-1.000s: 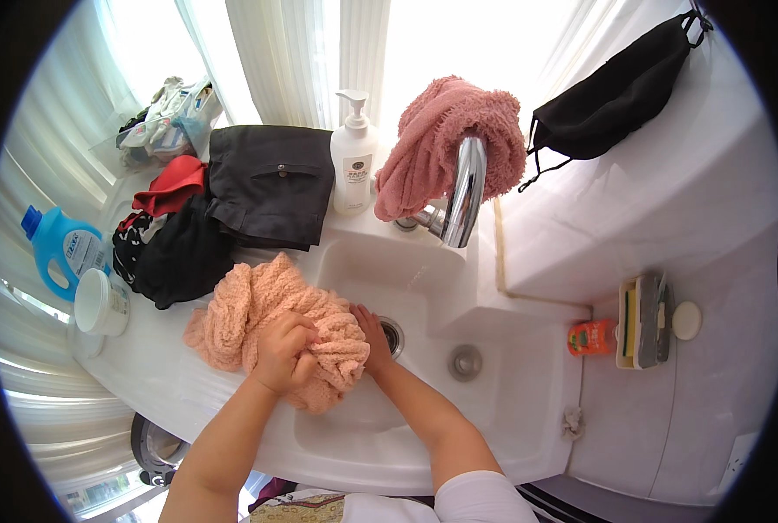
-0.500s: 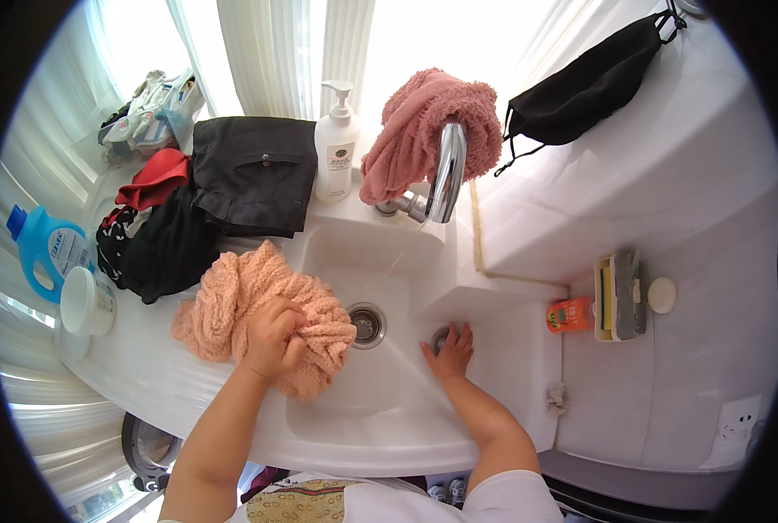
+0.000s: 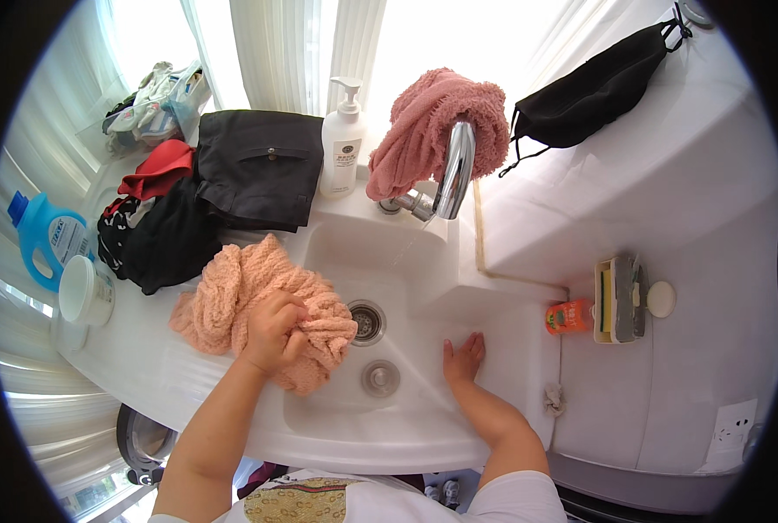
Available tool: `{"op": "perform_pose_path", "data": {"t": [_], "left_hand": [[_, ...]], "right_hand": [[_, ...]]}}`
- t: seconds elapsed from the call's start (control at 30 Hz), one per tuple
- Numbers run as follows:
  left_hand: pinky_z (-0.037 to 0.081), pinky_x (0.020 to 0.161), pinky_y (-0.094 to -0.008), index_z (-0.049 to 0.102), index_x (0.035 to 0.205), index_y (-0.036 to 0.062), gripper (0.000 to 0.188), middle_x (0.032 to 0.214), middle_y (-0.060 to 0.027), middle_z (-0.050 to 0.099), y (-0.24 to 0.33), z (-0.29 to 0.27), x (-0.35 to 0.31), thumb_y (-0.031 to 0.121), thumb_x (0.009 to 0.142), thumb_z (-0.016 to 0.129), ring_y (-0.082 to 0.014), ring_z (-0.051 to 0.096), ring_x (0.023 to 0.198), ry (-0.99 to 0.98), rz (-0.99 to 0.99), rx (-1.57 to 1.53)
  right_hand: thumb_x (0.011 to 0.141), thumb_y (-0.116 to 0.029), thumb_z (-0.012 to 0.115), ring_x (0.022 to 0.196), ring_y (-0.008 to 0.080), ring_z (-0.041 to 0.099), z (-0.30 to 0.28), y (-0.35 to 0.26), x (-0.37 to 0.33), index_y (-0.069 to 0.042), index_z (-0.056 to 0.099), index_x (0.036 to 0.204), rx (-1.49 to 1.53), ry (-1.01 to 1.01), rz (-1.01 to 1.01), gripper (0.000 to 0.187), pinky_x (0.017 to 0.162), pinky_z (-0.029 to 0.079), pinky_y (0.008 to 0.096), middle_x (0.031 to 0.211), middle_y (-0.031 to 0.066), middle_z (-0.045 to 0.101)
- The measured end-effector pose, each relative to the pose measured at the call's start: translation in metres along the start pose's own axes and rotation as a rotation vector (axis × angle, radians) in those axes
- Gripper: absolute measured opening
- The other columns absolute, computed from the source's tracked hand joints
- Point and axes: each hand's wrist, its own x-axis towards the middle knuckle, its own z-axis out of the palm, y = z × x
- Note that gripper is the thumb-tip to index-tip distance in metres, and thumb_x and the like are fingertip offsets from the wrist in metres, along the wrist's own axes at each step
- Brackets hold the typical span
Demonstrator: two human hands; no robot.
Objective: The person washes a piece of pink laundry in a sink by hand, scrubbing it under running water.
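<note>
Over the left edge of a glossy white sink basin (image 3: pixel 319 449), I am clutching a bulky peach-coloured towel of nubbly cloth (image 3: pixel 241 288) in my left hand (image 3: pixel 274 331). My fingers are curling tightly into a gathered fold toward the bundle's right end. Its long axis is running from side to side: the larger part is lying left of my grip, on the smooth white counter (image 3: pixel 136 353), while a shorter bunch is reaching right, just beside a round, steel-rimmed drain (image 3: pixel 367 323).

Toward the basin's right edge, my right hand (image 3: pixel 465 358) is resting loosely open, apparently palm down, fingers pointing to the back, with nothing visible in its grasp. Between my two hands, a round metal stopper (image 3: pixel 380 378) is lying on the basin floor, nearer the front edge than the drain.

To my judgement, that spread is counting most: the peach towel is lying wholly left of my right hand and well apart from it, so my left hand is the nearer one, and the only one bearing on the cloth.

At the back edge, a curved chrome faucet (image 3: pixel 455 174) is letting down what is looking like a thin thread of water, with a dusty-pink plush towel (image 3: pixel 411 131) draping over it.
</note>
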Motion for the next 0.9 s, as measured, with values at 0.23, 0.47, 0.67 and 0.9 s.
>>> {"op": "perform_pose_path", "data": {"t": [0.23,0.47,0.67,0.9], "left_hand": [[0.046,0.06,-0.037,0.057,0.074,0.0029,0.017,0.08,-0.0108,0.058,0.001,0.0,0.001,0.004,0.058,0.053,-0.029,0.055,0.069,-0.019,-0.009,0.019],[0.046,0.06,-0.037,0.056,0.073,0.0029,0.015,0.08,-0.0107,0.058,-0.001,-0.001,-0.001,0.005,0.058,0.053,-0.0286,0.055,0.069,-0.013,-0.016,0.035],[0.046,0.06,-0.0363,0.056,0.073,0.003,0.016,0.08,-0.0104,0.058,-0.002,0.001,-0.001,0.005,0.058,0.054,-0.0281,0.055,0.068,-0.01,-0.01,0.033],[0.046,0.058,-0.0361,0.057,0.073,0.0036,0.016,0.081,-0.0099,0.059,-0.003,0.0,-0.003,0.003,0.058,0.053,-0.0275,0.055,0.068,-0.006,-0.017,0.027]], "right_hand": [[0.088,-0.06,0.047,0.143,0.0401,0.001,0.051,-0.103,-0.004,0.008,0.01,0.145,0.03,-0.018,0.121,0.096,0.115,0.007,0.0519,0.153,0.0286,0.004],[0.091,-0.047,0.052,0.14,0.0434,0.011,-0.001,-0.001,-0.014,0.001,0.021,0.145,-0.042,-0.135,-0.347,0.079,0.115,0.013,0.0476,0.151,0.028,0.013],[0.093,-0.055,0.041,0.143,0.0404,-0.002,0.006,-0.053,-0.057,0.0,0.008,0.149,-0.276,-0.394,-0.465,0.085,0.115,0.005,0.0523,0.155,0.0243,0.001],[0.092,-0.039,0.053,0.143,0.0359,0.012,-0.001,-0.08,-0.024,0.002,0.021,0.145,-0.048,-0.308,-0.853,0.075,0.116,0.013,0.0478,0.153,0.0237,0.014]]}}
